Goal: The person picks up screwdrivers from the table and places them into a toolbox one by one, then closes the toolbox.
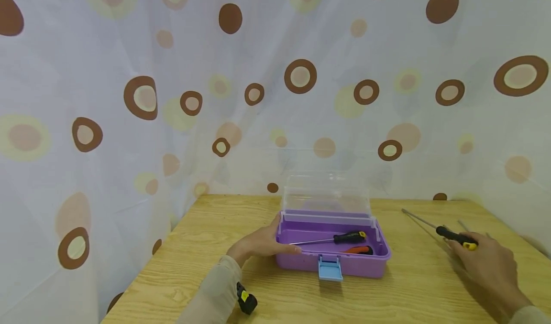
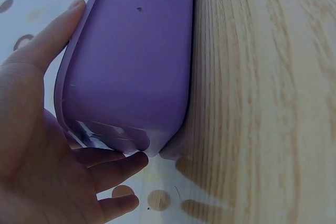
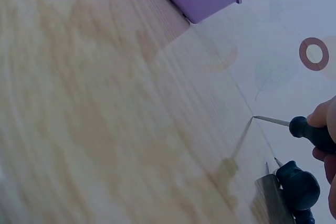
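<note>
A purple toolbox [image 1: 353, 265] stands on the table with its clear lid [image 1: 327, 195] raised and its light blue latch [image 1: 330, 269] hanging down in front. My left hand [image 1: 260, 243] holds the box's left end, the thumb along the front rim and the fingers spread around the end wall [image 2: 121, 93]. Inside lie a black-and-yellow screwdriver [image 1: 349, 238] and a tool with a red-and-black handle [image 1: 359, 250], partly hidden by the front wall. To the right, my right hand [image 1: 488, 262] grips a screwdriver [image 1: 456, 236] by its black-and-yellow handle, the shaft pointing away and leftward.
Near my left sleeve lies a small black-and-yellow object [image 1: 247, 301]. Beside the right hand, another dark-handled tool [image 3: 298, 186] and a flat grey piece [image 3: 274, 200] rest on the wooden table [image 1: 189, 266]. A dotted curtain [image 1: 258, 123] hangs behind.
</note>
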A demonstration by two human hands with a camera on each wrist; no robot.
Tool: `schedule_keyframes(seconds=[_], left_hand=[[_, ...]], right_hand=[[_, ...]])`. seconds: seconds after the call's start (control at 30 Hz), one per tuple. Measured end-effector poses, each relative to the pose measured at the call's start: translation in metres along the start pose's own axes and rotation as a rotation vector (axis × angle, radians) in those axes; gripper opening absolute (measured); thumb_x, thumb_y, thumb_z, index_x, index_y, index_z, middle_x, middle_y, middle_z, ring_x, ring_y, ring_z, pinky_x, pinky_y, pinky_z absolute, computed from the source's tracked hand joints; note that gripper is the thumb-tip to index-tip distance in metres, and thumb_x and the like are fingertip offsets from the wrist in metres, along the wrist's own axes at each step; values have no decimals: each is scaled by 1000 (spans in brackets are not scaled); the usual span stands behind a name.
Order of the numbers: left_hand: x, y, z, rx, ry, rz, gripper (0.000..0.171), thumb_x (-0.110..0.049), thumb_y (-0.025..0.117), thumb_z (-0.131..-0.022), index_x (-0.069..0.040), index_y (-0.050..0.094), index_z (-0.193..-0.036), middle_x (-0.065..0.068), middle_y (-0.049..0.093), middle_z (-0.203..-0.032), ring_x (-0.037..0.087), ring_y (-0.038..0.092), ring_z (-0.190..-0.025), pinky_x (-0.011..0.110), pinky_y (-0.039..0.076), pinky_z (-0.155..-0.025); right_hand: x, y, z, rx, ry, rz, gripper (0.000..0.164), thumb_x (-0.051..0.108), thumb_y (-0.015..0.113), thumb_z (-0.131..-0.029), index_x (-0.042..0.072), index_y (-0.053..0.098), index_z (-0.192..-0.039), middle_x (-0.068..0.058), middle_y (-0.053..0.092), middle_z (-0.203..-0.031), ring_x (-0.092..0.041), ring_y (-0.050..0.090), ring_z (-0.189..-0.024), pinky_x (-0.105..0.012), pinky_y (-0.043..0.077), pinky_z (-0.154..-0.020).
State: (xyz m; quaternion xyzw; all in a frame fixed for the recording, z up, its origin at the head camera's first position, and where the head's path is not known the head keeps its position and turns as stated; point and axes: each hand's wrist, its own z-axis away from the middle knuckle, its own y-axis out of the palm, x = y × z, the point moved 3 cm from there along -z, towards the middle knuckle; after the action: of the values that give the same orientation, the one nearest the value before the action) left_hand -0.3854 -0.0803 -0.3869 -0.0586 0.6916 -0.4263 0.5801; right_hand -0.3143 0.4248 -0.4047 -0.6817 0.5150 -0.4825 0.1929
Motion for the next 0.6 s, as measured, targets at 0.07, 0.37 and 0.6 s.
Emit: schedule_keyframes(seconds=[0.07, 0.37, 0.6], left_hand=[[0, -1, 0, -2, 3, 2, 129, -59, 79, -83, -11, -7, -166, 18, 26, -167, 38, 34, -147, 57, 28, -118], [2, 1, 0, 7, 23, 12, 129, -58, 79, -84, -12, -8, -166, 18, 28, -166, 37, 35, -147, 56, 29, -118], [2, 0, -2, 11, 45, 14, 128, -58, 79, -84, -14, -8, -166, 19, 31, -165, 37, 37, -146, 57, 30, -117]], right_hand=[[1, -1, -2, -8, 6, 3, 56, 41, 67, -101, -10, 65, -122, -39, 65, -103, -35, 57, -64, -38, 38, -49], [-2, -1, -4, -4, 61, 19, 59, 41, 64, -102, -13, 62, -125, -45, 57, -120, -61, 57, -96, -57, 44, -67], [-2, -3, -6, 9, 125, -20, 61, 42, 61, -103, -13, 60, -127, -45, 57, -121, -61, 55, -100, -59, 42, -72]])
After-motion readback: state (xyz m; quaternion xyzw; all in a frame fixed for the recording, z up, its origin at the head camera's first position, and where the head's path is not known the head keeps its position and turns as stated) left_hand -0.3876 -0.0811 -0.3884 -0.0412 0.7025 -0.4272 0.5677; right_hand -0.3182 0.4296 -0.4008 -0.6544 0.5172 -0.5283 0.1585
